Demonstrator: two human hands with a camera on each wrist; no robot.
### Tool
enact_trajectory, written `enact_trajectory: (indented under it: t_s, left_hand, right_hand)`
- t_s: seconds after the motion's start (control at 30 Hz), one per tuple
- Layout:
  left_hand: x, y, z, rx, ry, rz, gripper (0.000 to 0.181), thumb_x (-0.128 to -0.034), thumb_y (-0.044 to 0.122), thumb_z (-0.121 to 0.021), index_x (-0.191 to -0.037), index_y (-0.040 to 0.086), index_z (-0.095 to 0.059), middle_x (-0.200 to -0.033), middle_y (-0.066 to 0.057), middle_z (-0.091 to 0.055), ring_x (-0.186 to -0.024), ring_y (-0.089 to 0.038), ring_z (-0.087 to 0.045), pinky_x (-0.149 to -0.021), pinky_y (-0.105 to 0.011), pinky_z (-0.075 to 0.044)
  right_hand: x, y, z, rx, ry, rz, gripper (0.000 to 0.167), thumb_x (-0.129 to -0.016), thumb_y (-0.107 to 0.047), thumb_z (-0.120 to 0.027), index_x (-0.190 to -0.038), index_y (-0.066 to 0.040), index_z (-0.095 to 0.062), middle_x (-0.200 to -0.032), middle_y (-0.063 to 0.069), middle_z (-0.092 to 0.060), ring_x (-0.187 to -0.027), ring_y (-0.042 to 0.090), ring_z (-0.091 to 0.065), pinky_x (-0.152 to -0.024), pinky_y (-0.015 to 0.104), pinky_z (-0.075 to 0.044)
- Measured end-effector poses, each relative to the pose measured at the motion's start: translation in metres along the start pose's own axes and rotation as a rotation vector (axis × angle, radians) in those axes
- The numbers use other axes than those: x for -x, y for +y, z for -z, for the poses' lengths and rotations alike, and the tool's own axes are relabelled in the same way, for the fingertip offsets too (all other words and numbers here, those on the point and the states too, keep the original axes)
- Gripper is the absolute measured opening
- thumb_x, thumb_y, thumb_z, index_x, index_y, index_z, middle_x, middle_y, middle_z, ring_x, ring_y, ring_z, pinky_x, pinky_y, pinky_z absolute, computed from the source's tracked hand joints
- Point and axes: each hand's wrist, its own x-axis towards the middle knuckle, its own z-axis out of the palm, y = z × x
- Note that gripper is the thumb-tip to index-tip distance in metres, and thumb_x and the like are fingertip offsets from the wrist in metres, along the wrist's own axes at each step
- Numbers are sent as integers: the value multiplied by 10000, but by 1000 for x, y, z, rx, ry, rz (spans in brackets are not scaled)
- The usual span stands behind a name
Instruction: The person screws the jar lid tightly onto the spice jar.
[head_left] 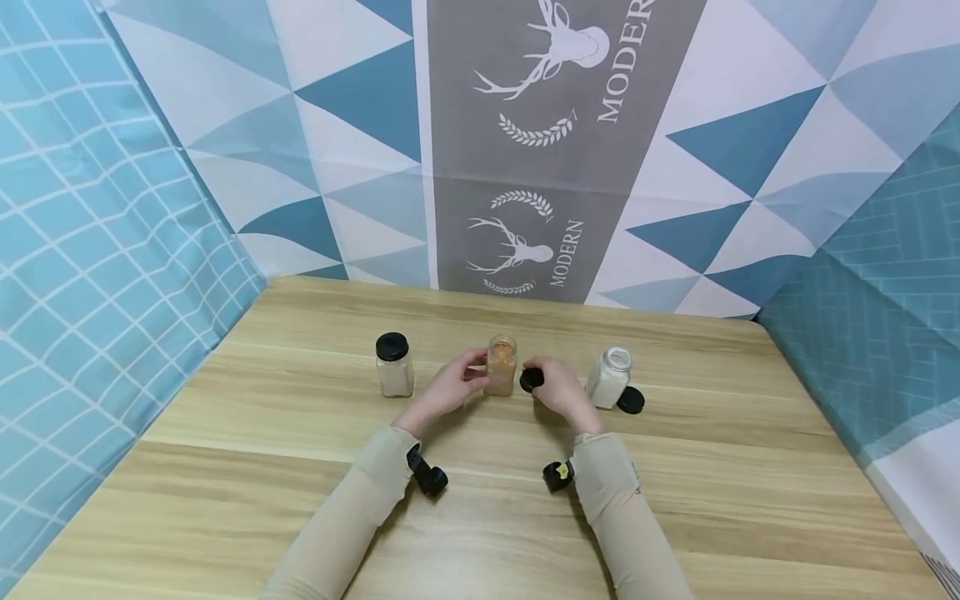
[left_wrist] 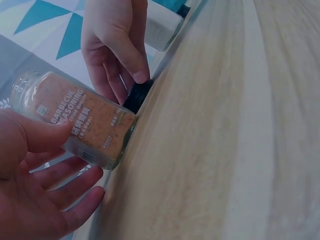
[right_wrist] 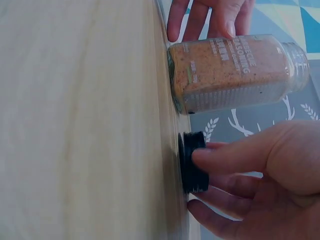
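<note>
A glass jar of orange barbecue seasoning (head_left: pixel 500 367) stands upright on the table with no lid on its mouth. My left hand (head_left: pixel 452 382) is at its left side; in the left wrist view the thumb lies against the jar and the other fingers (left_wrist: pixel 75 200) are spread loosely and fairly straight. Just right of the jar, my right hand (head_left: pixel 558 387) pinches a black lid (right_wrist: pixel 194 162) between thumb and fingers. This lid is on edge, at or very near the tabletop; the right wrist view does not settle whether it touches.
Left of the hands stands a jar with pale contents and a black lid (head_left: pixel 392 347). To the right is an open jar of white contents (head_left: pixel 609 379), with another black lid (head_left: pixel 631 400) beside it. Patterned cloth (head_left: pixel 525 167) hangs behind the wooden table (head_left: pixel 480 542).
</note>
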Motion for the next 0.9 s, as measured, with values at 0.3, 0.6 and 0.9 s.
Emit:
enact_trajectory:
  t_s: [0.3, 0.6, 0.9]
  left_hand:
    - [0, -1, 0, 14, -2, 24, 498, -888, 48, -549, -1358, 38, -382, -1323, -166, -472, -1140, -313, -522, -970, -396, -425]
    - [-1, -2, -2, 32, -14, 17, 478, -898, 38, -531, -1351, 23, -379, -1292, -208, -488, -1161, -328, -504, -984, -400, -413]
    - [0, -2, -1, 10, -13, 11, 437, -901, 57, -531, -1318, -9, -415, -1283, -194, -500, -1131, -323, -528, -968, -395, -426]
  right_hand:
    - [-3, 0, 4, -159, 14, -56, 407, -863, -19, -534, -1267, 15, -489, -1276, 230, -500, -1190, 371, -456, -1007, 479, -362]
    - [-1, -9, 16, -393, 114, -49, 410, -934, -178, -495, -1295, 11, -455, -1238, 216, -528, -1115, 335, -527, -953, 424, -432]
    - [0, -23, 21, -479, 206, 3, 372, -949, -263, -479, -1262, -66, -519, -1208, 140, -578, -1107, 246, -548, -955, 389, -435]
